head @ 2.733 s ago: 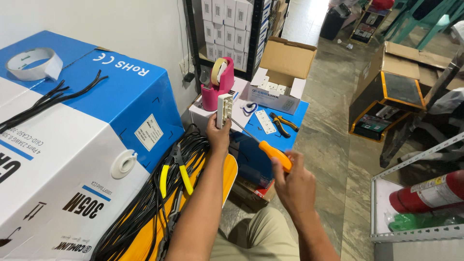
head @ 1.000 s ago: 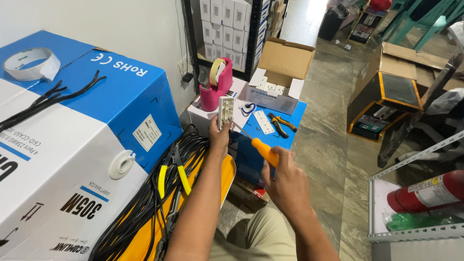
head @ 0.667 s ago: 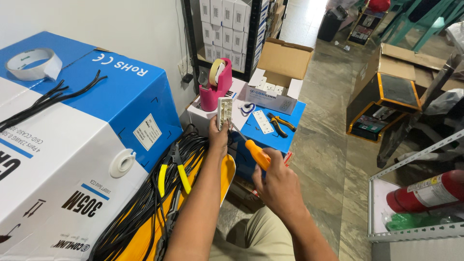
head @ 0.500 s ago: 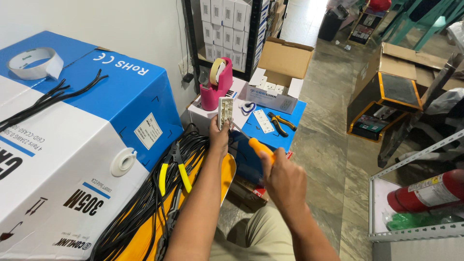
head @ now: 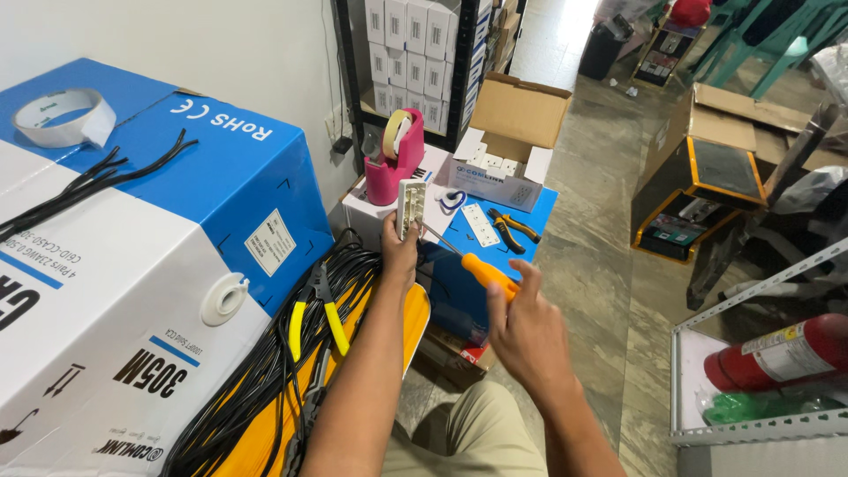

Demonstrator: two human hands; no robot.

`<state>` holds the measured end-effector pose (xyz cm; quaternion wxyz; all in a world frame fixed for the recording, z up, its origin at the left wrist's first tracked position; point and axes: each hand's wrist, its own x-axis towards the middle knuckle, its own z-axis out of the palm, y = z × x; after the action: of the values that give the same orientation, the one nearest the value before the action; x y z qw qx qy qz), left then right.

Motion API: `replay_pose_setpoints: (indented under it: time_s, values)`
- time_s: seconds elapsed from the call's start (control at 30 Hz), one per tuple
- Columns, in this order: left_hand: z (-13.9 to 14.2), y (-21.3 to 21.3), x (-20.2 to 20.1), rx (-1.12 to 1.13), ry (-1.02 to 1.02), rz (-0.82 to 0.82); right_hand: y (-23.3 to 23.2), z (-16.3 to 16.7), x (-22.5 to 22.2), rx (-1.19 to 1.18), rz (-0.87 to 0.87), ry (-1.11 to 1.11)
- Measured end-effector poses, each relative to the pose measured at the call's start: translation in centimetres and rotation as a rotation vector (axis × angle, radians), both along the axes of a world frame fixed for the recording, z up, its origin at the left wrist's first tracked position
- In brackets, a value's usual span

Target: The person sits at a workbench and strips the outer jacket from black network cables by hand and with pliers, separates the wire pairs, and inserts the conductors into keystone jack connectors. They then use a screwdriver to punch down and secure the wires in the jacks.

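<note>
Seen from the head: left hand point(head: 399, 250) gripping an upright white wall plate point(head: 411, 206) above the blue box's near edge, right hand point(head: 527, 331) closed on an orange-handled screwdriver point(head: 484, 272) tipped towards it, not yet seated, fastening seemingly unfinished.

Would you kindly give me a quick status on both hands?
Left hand grips white wall plate. Right hand holds orange-handled screwdriver, tip at plate. Nothing between them.

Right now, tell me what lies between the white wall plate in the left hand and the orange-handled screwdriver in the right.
Head view: only the screwdriver's own thin metal shaft spans that stretch, reaching toward the white wall plate; nothing else lies between.
</note>
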<state>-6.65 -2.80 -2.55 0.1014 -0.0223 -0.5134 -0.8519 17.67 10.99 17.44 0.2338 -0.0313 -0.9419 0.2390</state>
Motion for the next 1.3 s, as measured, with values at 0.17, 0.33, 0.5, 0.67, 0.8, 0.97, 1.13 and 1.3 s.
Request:
replay_pose_setpoints:
  time_s: [0.17,0.33,0.5,0.67,0.8,0.97,1.13,1.3]
  values:
    - [0.3,0.5,0.5,0.005,0.06,-0.044,0.3,-0.5,0.7,-0.009,-0.026,0.015]
    - [0.3,0.6,0.8,-0.056,0.095,-0.017,1.0,-0.6,0.5,0.01,-0.089,0.062]
    - [0.3,0.7,0.8,-0.054,0.086,-0.02,1.2,-1.1,1.0,-0.078,0.003,0.045]
    - [0.4,0.6,1.0,-0.104,0.067,-0.002,1.6,-1.4,0.7,0.096,-0.235,-0.137]
    - [0.7,0.6,1.1,-0.131,0.069,0.009,1.5,-1.5,1.2,-0.123,0.061,0.102]
    - [0.7,0.7,1.2,-0.094,0.069,-0.02,1.3,-1.1,0.7,0.048,-0.198,-0.101]
    - [0.7,0.6,1.0,-0.082,0.036,-0.021,1.4,-0.8,0.9,-0.049,0.032,0.06]
    - [0.6,0.8,1.0,-0.044,0.053,-0.042,1.3,-0.6,0.8,-0.013,-0.042,0.007]
